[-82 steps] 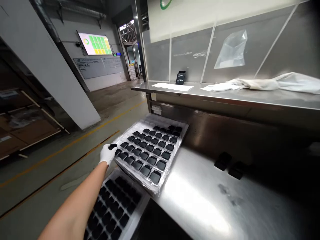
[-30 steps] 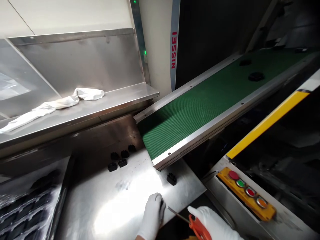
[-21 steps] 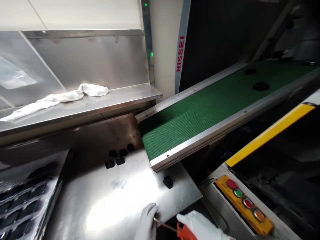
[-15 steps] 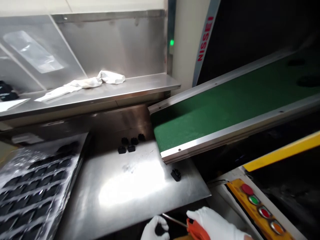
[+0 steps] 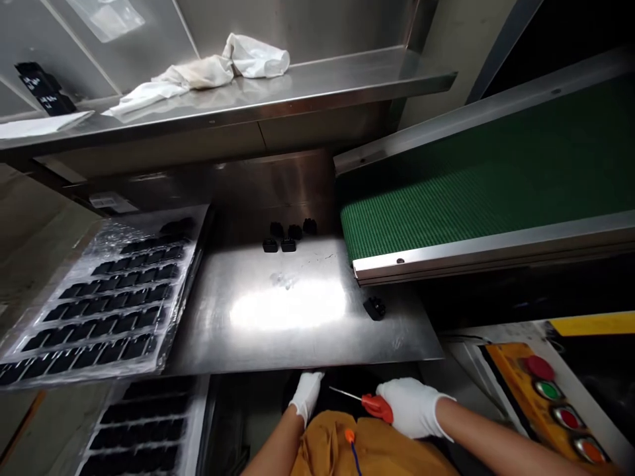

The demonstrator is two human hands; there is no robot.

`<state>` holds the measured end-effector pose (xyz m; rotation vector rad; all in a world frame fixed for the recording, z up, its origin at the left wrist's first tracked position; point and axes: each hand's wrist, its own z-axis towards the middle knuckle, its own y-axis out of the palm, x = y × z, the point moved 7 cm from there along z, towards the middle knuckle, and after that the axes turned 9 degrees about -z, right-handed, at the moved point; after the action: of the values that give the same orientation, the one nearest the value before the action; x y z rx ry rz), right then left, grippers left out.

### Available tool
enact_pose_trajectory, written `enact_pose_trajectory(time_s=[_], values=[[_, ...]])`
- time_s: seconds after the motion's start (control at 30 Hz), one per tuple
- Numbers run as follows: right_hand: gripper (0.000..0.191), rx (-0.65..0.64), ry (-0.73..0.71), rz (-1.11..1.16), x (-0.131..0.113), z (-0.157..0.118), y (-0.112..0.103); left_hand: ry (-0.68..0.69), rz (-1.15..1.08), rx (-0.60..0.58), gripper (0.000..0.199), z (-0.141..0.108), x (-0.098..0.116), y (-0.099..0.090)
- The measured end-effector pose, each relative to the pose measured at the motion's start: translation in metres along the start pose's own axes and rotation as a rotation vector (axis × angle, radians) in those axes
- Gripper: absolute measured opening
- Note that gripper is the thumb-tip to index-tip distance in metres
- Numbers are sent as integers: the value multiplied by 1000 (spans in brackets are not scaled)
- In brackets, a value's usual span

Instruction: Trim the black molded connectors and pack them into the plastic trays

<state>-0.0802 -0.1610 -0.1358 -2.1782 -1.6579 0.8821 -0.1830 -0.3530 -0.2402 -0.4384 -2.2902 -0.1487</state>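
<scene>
My right hand, in a white glove, is closed around the red handle of a tool. Its thin metal shaft points left toward my other hand; the tip's exact kind is too small to tell. My left hand, also gloved in white, is low at the front edge of the steel table. Its fingers are mostly out of sight against the dark gap, so what they hold, if anything, is hidden. On the tabletop beyond, a small black part lies near the right side, and several more black parts are grouped at the back.
A green conveyor belt slopes down to the table from the right. At left sits a plastic-wrapped tray of black pieces, with another tray below. White cloths lie on the back shelf. A yellow button panel stands at right.
The view has tilted down, bringing my forearms and brown clothing into sight. The left glove's curled fingers, visible before, are now largely hidden. The red-handled tool stays in my right hand.
</scene>
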Motion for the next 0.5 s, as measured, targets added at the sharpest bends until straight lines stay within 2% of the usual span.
enact_pose_trajectory(time_s=[0.27,0.5], values=[[33,-35,-24,-25,-5,14,5,23,-87,16,44,1,1,-10],[31,-51,-61,-27,-9,21,11,-32,-44,63,41,1,-2,-22]])
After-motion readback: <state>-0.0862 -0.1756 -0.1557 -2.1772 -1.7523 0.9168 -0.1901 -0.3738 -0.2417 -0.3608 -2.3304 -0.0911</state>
